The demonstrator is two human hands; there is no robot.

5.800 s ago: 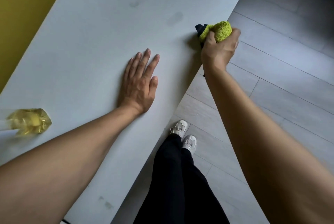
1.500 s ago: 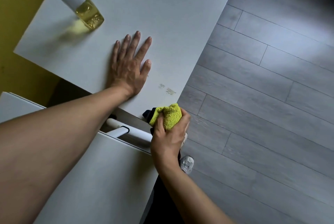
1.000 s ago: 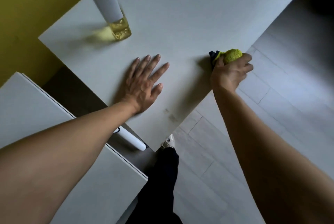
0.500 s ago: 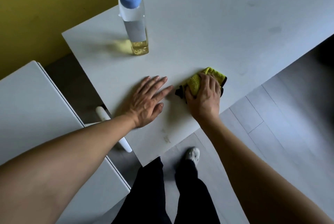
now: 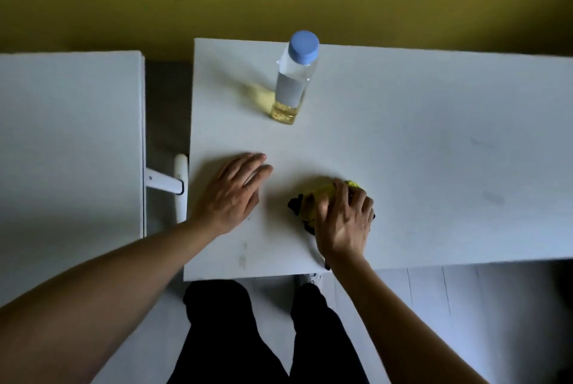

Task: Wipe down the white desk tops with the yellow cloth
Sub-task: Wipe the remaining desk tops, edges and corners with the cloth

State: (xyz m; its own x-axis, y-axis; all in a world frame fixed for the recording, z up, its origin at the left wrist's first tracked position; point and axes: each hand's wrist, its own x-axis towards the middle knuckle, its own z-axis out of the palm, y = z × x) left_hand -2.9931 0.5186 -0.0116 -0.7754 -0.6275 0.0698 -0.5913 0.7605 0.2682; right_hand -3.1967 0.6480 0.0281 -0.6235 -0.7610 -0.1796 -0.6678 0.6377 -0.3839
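The right hand (image 5: pixel 342 222) presses the yellow cloth (image 5: pixel 322 194) on the white surface (image 5: pixel 434 135), fingers curled over it; the left hand (image 5: pixel 234 194) lies flat, fingers straight.

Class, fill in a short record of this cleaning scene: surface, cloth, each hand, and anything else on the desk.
Surface: white desk, a second white desk to its left
Cloth: yellow cloth on the desk near its front edge
Right hand: pressing on the cloth
Left hand: flat on the desk
Other item: bottle, blue cap, standing upright
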